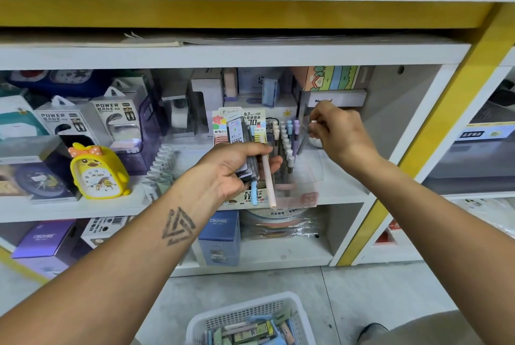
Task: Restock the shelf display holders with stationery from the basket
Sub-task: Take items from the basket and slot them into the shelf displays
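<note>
My left hand (239,166) grips a stack of dark lead-refill cases (242,135) together with a pink pencil (269,183) and a blue pencil (254,192), in front of the middle shelf. My right hand (338,132) pinches a grey pencil (302,144) by its white top, its lower end inside the clear display holder (309,169). Several pastel pencils (287,144) stand upright in that holder. The white basket (250,319) of stationery sits on the floor below.
A yellow duck alarm clock (97,172), power bank boxes (117,119) and grey clips (161,169) fill the shelf to the left. Boxes (334,79) stand behind the holder. A blue box (220,236) and a wrapped roll sit on the lower shelf. A yellow post (418,149) borders the right.
</note>
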A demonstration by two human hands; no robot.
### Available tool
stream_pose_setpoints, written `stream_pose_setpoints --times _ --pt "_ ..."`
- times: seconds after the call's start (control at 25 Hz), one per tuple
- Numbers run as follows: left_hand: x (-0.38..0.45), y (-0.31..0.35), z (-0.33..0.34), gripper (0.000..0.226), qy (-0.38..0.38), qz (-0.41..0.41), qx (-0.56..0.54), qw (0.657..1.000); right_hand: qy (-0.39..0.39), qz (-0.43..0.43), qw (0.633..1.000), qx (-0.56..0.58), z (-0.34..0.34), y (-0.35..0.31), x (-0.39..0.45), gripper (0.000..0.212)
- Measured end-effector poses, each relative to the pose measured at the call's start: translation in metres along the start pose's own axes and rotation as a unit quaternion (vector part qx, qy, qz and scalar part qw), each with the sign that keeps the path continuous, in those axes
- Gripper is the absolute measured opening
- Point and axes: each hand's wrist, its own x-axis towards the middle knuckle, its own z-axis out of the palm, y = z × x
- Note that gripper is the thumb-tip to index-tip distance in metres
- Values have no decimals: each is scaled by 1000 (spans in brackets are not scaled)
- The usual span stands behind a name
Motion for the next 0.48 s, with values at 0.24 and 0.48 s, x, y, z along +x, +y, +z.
stream_pose_setpoints --times 0.24,0.48 --pt "1 0 -1 6 3 13 8 1000 -16 -10 1000 -16 2 3 5 9" --pt "1 0 -2 6 -2 15 11 1000 -35 -21 999 6 7 5 7 12"
